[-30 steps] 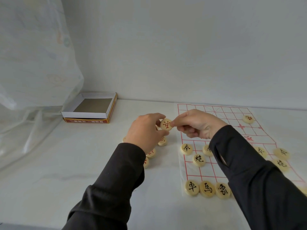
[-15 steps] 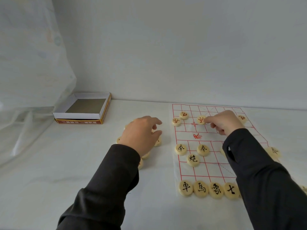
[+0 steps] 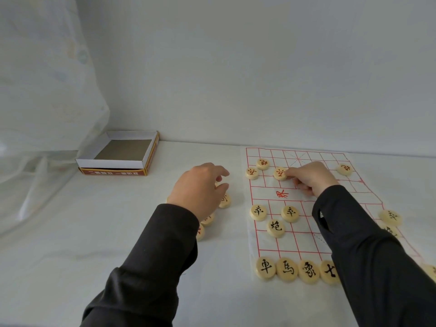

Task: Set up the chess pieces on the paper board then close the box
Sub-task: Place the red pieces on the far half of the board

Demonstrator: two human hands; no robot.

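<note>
Two hands (image 3: 200, 187), one paper board (image 3: 264, 246), one open box (image 3: 118, 159), at least sixteen round chess pieces (image 3: 275, 228)

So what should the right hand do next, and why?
Probably let go and pull back: the right hand has the red-marked piece resting on the paper board, level with its neighbour, while more pieces wait under the left hand.

The paper board (image 3: 313, 199), white with a red grid, is lying flat on the table. Round pale wooden pieces with black characters (image 3: 297, 270) are sitting in a row along its near edge, others further up. Red-marked pieces (image 3: 263, 164) are sitting near its far edge. The open box (image 3: 118, 153) is resting well apart, at the far left.
</note>
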